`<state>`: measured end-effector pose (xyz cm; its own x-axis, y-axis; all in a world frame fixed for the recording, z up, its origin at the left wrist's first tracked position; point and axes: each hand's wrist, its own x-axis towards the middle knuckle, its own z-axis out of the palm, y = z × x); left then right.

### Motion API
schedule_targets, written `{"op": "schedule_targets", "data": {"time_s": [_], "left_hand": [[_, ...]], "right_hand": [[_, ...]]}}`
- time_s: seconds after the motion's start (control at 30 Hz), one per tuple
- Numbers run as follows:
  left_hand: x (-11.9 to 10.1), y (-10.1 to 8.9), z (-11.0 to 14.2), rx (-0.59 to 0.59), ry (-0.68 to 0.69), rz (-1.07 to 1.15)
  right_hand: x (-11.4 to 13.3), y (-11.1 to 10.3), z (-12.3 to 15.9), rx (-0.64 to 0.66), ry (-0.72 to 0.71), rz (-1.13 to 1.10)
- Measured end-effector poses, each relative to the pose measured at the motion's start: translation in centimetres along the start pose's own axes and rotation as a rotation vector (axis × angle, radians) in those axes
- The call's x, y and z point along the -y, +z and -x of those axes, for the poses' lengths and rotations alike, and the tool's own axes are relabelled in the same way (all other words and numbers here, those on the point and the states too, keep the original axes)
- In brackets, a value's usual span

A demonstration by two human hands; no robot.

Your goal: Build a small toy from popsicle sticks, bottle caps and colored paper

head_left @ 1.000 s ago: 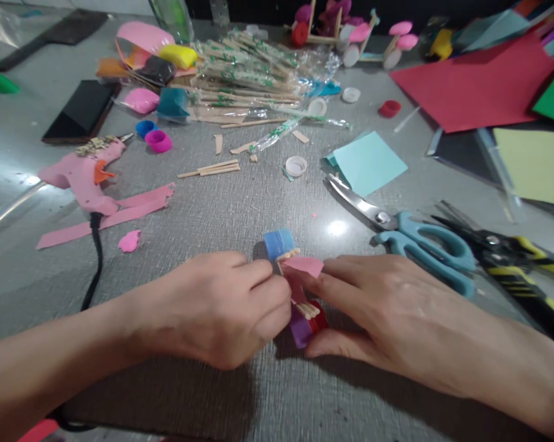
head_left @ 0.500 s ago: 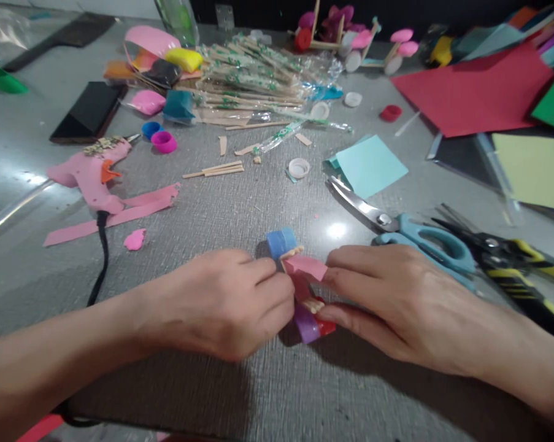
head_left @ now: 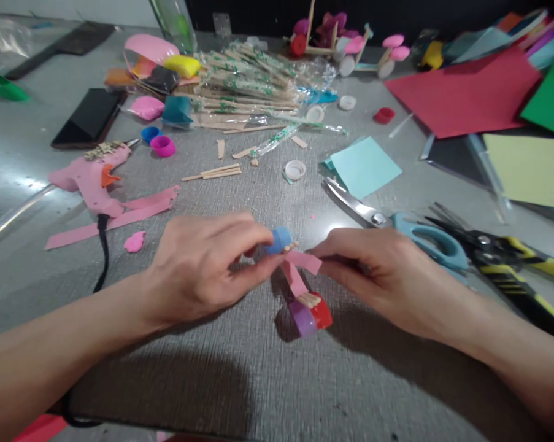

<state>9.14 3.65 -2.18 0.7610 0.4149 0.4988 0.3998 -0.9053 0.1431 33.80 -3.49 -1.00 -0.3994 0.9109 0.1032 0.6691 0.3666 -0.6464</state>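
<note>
I see the left forearm [head_left: 83, 353] slanting in by the near edge of the tabletop [head_left: 304, 393], its hand [head_left: 212, 264] back-up, index finger [head_left: 253, 234] and thumb [head_left: 258, 272] arched toward each other. The right forearm [head_left: 497, 344] angles in opposite; that hand [head_left: 373, 270] has bent fingers [head_left: 334, 245] drawn close to its thumb.

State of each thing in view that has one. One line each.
Left hand: at the blue cap, grip unclear
Right hand: beside bent pink strip, contact unclear
Purple cap: against red cap
Glue gun: on its side, cord attached
Phone: flat, screen dark
Scissors: flat, partly behind right hand
Pliers: jaws apart
Wrapped sticks: piled
</note>
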Motion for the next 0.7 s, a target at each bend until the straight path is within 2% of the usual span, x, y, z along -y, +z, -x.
{"op": "schedule_targets", "data": {"time_s": [0.07, 0.13, 0.23, 0.47, 0.63, 0.7], "left_hand": [[-0.1, 0.3, 0.0, 0.039, -0.094, 0.079], [-0.4, 0.6, 0.1, 0.088, -0.128, 0.139], [-0.8, 0.9, 0.1, 0.093, -0.161, 0.152], [-1.4, 1.3, 0.0, 0.089, -0.125, 0.173], [-1.5, 1.4, -0.2, 0.096, -0.148, 0.206], [-1.5, 1.4, -0.2, 0.097, -0.148, 0.221]], "right_hand": [[-0.1, 0.5, -0.3, -0.032, -0.001, -0.014], [-0.1, 1.0, -0.5, -0.054, -0.009, -0.041], [-0.2, 1.5, -0.8, -0.071, -0.051, -0.087], [0.1, 2.1, -1.0, -0.122, -0.115, -0.085], [-0.1, 2.1, -0.9, -0.196, -0.006, -0.113], [-0.2, 2.1, -1.0, -0.208, -0.02, -0.113]]}}
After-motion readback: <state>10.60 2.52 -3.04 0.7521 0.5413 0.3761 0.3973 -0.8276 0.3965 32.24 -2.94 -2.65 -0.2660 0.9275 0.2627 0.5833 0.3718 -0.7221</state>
